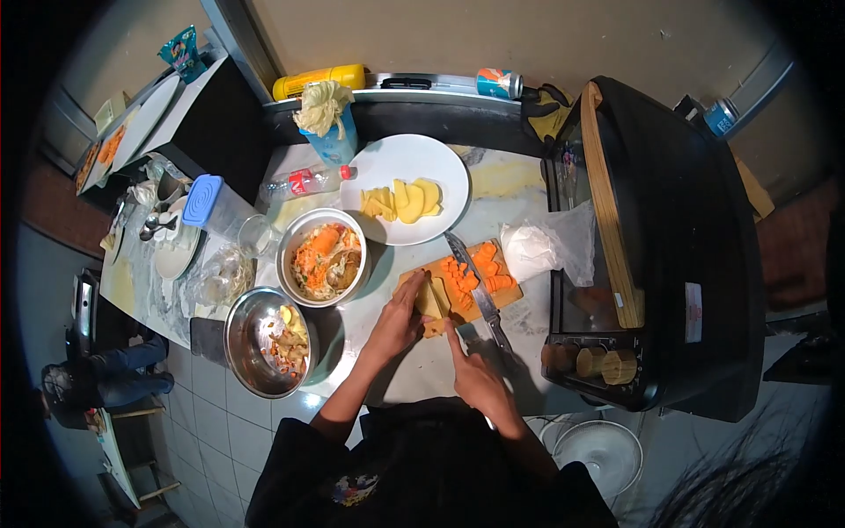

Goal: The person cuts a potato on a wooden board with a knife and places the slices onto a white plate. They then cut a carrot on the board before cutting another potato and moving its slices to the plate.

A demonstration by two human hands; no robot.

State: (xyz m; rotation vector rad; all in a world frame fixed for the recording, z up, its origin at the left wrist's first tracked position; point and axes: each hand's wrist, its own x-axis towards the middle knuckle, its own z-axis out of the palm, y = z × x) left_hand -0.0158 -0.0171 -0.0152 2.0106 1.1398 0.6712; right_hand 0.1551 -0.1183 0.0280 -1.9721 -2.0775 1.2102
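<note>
My left hand (400, 319) is closed around the left side of some potato slices (432, 299) standing on the orange cutting board (435, 327). My right hand (481, 380) holds nothing; its index finger stretches out to the near edge of the slices, while the other fingers are partly hidden. A large knife (482, 302) lies across the board, its black handle just right of my right hand and apart from it. Cut carrot pieces (487, 257) lie on both sides of the blade. Beyond the board, a white plate (451, 211) bears several potato slices.
Left of the board stand a pot (283, 264) of shredded food and a steel bowl (236, 352) with peelings. A plastic bottle (304, 182) lies behind them. To the right are a bag of white powder (531, 250) and a black oven (682, 246). Another person (114, 374) is far left.
</note>
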